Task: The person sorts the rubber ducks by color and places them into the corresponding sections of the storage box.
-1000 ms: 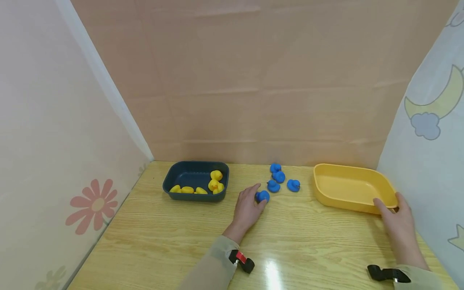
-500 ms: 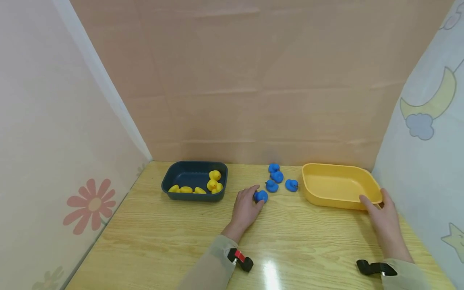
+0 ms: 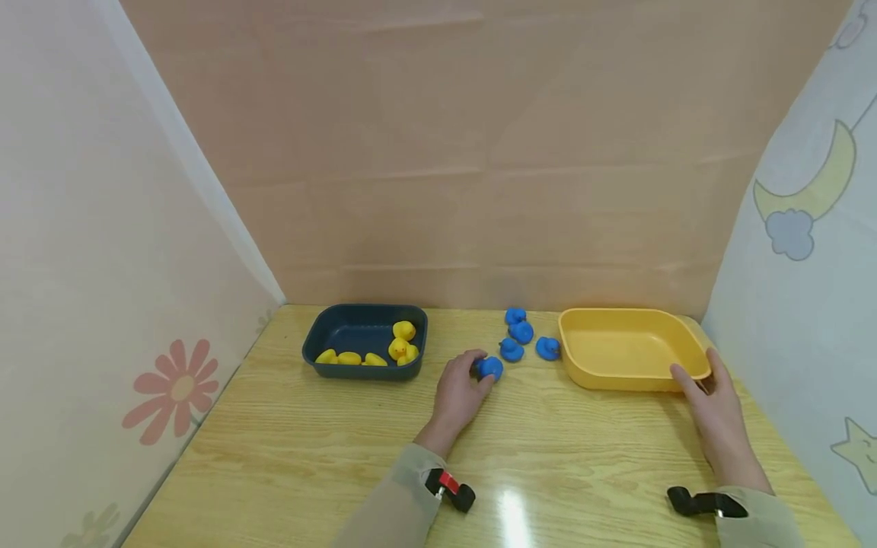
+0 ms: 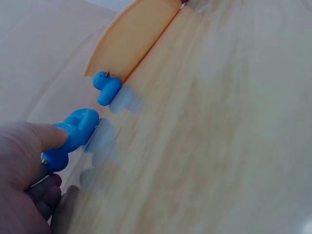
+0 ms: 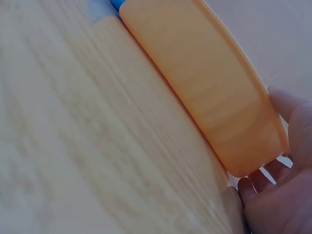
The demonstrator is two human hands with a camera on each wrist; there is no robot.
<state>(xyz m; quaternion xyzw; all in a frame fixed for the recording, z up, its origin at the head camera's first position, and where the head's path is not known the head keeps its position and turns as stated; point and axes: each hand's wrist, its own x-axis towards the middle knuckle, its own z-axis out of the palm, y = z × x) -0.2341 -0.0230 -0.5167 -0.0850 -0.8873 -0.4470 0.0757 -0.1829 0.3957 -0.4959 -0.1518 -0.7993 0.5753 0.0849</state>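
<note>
In the head view my left hand (image 3: pixel 460 388) pinches a blue rubber duck (image 3: pixel 490 368) on the table, thumb on the near side. The left wrist view shows the thumb (image 4: pixel 51 135) against blue duck bodies that overlap, with the other fingers curled below. Several more blue ducks lie just beyond, one duck (image 3: pixel 548 348) right at the left end of a yellow plastic tub (image 3: pixel 620 382). My right hand (image 3: pixel 715 407) grips this tub's near right corner, thumb at the rim and fingers (image 5: pixel 263 180) around the outer end. No ducks show inside the tub.
A dark blue tub (image 3: pixel 365 371) on the left holds several yellow rubber ducks (image 3: pixel 400 350) along its near and right sides. The wooden table (image 3: pixel 308 457) meets a brown papered wall (image 3: pixel 438 190) behind. White patterned panels (image 3: pixel 808 320) stand on both sides.
The yellow tub has slid left along the table with my right hand, up to the nearest blue duck. My left hand stays at its duck. The head view has shifted slightly.
</note>
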